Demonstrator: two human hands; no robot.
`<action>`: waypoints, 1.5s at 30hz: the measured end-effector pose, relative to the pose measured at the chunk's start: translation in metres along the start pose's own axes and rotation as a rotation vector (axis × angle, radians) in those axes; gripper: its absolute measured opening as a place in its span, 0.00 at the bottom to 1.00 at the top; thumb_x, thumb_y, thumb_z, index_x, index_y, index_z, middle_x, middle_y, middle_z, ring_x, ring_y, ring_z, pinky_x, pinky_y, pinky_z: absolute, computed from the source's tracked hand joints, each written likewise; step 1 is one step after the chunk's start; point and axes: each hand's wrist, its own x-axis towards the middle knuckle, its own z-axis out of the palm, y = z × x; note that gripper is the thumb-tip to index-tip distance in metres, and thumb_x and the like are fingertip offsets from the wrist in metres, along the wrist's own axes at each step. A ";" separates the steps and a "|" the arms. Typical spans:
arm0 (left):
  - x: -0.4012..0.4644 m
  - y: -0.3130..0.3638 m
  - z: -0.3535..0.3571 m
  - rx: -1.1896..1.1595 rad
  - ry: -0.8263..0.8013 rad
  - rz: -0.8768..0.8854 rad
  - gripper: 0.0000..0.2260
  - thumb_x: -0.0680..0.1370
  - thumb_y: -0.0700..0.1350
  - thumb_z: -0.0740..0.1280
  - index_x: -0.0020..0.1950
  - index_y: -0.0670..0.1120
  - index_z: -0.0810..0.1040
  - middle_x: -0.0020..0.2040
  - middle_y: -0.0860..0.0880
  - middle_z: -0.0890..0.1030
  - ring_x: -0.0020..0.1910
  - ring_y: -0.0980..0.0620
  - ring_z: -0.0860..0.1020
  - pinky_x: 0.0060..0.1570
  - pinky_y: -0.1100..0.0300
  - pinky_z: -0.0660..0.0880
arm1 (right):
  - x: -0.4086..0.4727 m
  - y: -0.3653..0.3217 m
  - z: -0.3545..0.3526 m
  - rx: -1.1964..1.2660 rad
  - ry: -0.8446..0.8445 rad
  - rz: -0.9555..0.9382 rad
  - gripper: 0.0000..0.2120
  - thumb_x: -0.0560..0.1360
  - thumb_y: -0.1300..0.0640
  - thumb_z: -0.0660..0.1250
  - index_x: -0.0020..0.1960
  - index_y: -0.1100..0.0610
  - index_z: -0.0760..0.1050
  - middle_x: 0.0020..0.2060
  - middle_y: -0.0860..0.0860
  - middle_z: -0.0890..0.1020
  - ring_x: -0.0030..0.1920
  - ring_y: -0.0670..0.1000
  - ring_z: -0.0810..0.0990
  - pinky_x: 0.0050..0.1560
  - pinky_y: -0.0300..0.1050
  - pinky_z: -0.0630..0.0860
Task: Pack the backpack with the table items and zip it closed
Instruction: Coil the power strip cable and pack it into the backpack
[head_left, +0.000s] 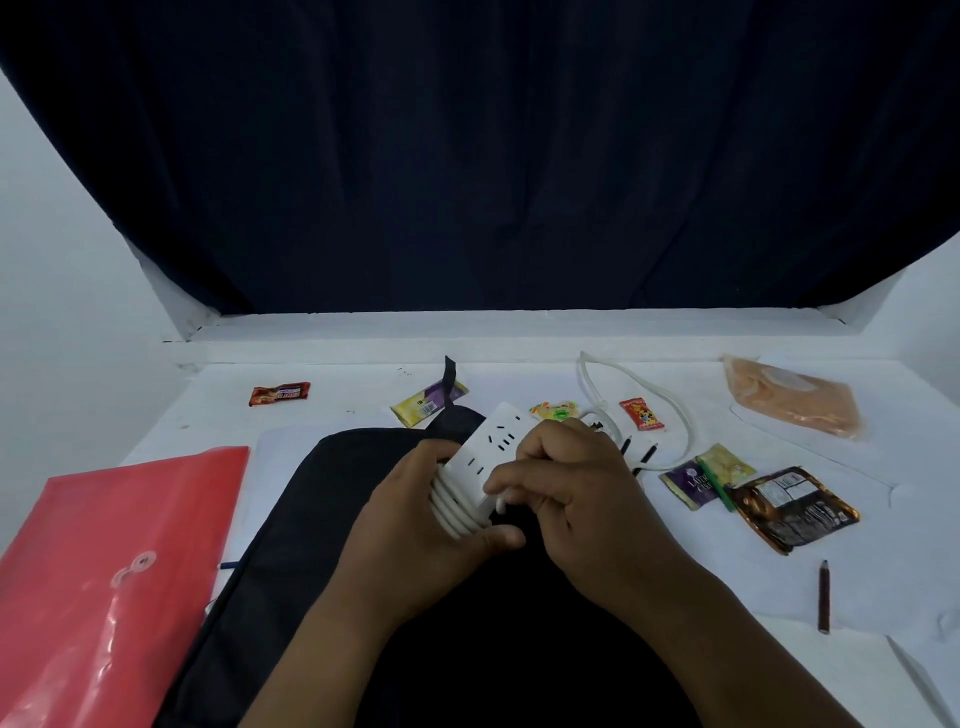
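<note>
A black backpack (291, 519) lies flat on the white table (883, 582) in front of me. Above it I hold a white power strip (485, 449) with its cord wound around it in several turns. My left hand (415, 519) grips the strip and the coils from the left side. My right hand (566, 488) pinches the white cord at the strip's near end. The rest of the cord (639, 387) trails in a loop across the table behind my right hand.
A red plastic envelope (104, 571) lies left of the backpack. Snack packets are scattered behind and to the right: a brown bar (279, 393), a yellow-purple packet (428, 402), a dark wrapper (792, 506), an orange bag (795, 397). A brown pencil (824, 596) lies at the right.
</note>
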 end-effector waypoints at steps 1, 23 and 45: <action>0.000 0.001 0.002 0.005 0.017 0.005 0.31 0.60 0.71 0.76 0.58 0.64 0.72 0.55 0.64 0.78 0.52 0.61 0.78 0.49 0.55 0.80 | 0.001 -0.001 0.001 -0.009 0.014 -0.013 0.12 0.73 0.65 0.66 0.47 0.51 0.85 0.40 0.43 0.77 0.44 0.48 0.77 0.45 0.53 0.74; 0.000 0.014 -0.026 -0.274 -0.270 0.118 0.22 0.67 0.48 0.79 0.60 0.50 0.81 0.57 0.50 0.84 0.56 0.47 0.82 0.54 0.52 0.79 | -0.002 0.033 -0.036 0.242 0.124 0.407 0.08 0.73 0.58 0.75 0.46 0.46 0.82 0.38 0.40 0.83 0.43 0.42 0.81 0.46 0.29 0.72; 0.002 0.012 -0.022 -0.676 0.069 -0.013 0.25 0.64 0.52 0.75 0.56 0.40 0.79 0.47 0.45 0.84 0.43 0.50 0.83 0.40 0.60 0.79 | -0.021 0.043 -0.001 0.115 -0.226 0.383 0.06 0.81 0.47 0.64 0.56 0.42 0.77 0.41 0.41 0.82 0.42 0.42 0.80 0.43 0.45 0.77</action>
